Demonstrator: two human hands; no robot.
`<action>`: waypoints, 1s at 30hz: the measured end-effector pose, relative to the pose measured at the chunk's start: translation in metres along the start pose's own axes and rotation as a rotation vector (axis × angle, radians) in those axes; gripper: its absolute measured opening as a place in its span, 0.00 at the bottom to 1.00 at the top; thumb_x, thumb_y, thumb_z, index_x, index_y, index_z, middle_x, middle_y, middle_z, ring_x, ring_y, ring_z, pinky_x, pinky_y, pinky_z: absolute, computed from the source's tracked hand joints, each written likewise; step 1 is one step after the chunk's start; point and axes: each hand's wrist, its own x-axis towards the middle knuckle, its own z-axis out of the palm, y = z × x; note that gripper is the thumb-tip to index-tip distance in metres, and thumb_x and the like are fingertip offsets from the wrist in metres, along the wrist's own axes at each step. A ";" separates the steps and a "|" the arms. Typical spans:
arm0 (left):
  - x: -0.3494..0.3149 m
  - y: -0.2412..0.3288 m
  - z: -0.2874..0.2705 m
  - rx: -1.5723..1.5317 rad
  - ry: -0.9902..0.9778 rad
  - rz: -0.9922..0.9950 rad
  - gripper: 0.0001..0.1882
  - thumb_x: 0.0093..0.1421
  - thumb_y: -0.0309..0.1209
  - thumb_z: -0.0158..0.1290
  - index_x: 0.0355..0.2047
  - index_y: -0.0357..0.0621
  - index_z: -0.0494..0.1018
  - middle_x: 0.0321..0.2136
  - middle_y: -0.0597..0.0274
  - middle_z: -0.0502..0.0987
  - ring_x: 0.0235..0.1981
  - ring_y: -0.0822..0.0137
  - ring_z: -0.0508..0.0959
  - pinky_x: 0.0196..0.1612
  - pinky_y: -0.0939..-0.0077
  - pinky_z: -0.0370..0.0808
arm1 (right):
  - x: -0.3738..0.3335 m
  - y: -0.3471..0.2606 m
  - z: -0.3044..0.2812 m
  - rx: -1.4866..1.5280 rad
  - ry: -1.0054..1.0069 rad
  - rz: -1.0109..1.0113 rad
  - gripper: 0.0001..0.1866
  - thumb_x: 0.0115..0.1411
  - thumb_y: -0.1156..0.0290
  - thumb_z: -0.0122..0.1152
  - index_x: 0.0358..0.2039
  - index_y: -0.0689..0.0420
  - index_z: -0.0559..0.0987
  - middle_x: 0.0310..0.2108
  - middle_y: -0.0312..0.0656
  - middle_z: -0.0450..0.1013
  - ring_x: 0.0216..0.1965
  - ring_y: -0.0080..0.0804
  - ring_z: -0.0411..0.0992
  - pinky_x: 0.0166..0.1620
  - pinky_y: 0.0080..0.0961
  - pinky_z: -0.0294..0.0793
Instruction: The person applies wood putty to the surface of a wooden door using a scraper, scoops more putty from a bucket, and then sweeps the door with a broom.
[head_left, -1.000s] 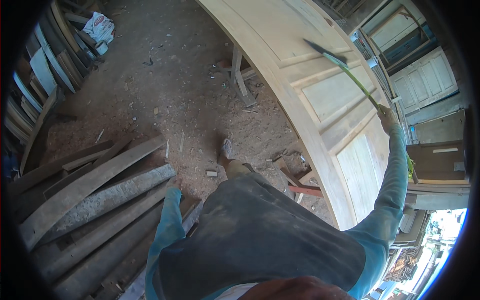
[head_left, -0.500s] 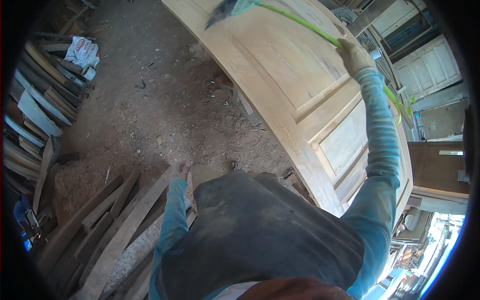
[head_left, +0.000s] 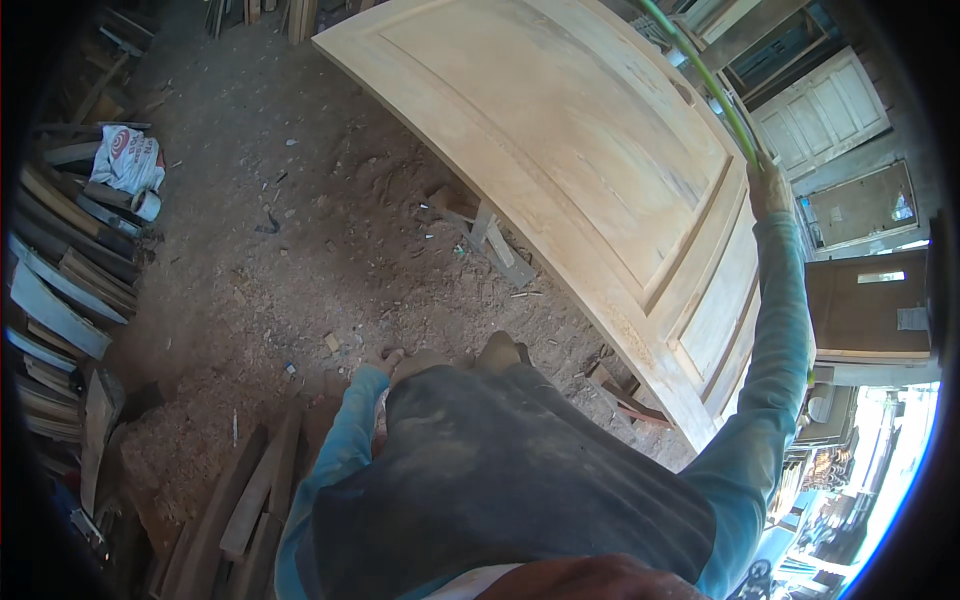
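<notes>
My right hand (head_left: 768,190) is closed around the green handle (head_left: 712,82) of a broom, past the right edge of a wooden panel door. The handle runs up and leftward out of the picture, so the bristles are hidden. Beneath it lies the pale door (head_left: 560,150), flat and raised off the ground, with recessed panels and dusty grey smudges. My left hand (head_left: 388,358) hangs low beside my knee, away from the door; its fingers are too small and partly covered to read.
Wood pieces (head_left: 70,280) are stacked along the left, with a white printed sack (head_left: 128,160) beside them. More planks (head_left: 245,500) lie near my left side. Sawdust and scraps cover the floor (head_left: 290,250). A white door (head_left: 825,110) leans at the far right.
The broom has swung off the door top toward the far right, and its bristles have left the view. My right hand moved right and slightly down with the handle.
</notes>
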 end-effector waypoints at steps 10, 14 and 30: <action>0.158 -0.032 -0.110 0.076 0.097 0.080 0.28 0.64 0.44 0.58 0.59 0.40 0.73 0.52 0.46 0.80 0.53 0.54 0.80 0.58 0.63 0.74 | 0.110 -0.181 0.074 -0.026 -0.208 -0.283 0.21 0.69 0.68 0.55 0.61 0.50 0.75 0.50 0.56 0.78 0.51 0.55 0.76 0.53 0.45 0.73; 0.175 0.062 -0.167 0.071 0.074 0.199 0.29 0.63 0.45 0.59 0.59 0.40 0.73 0.52 0.45 0.80 0.53 0.54 0.80 0.56 0.62 0.76 | 0.179 -0.237 0.136 -0.018 -0.183 -0.349 0.24 0.68 0.71 0.55 0.64 0.48 0.74 0.47 0.52 0.80 0.47 0.51 0.78 0.53 0.41 0.73; 0.340 -0.080 -0.269 0.813 -0.486 -0.027 0.26 0.61 0.51 0.60 0.50 0.44 0.78 0.49 0.51 0.82 0.51 0.52 0.81 0.55 0.58 0.76 | -0.216 -0.334 -0.285 -0.402 -0.890 1.243 0.22 0.58 0.75 0.62 0.55 0.49 0.83 0.22 0.37 0.73 0.21 0.23 0.71 0.27 0.29 0.71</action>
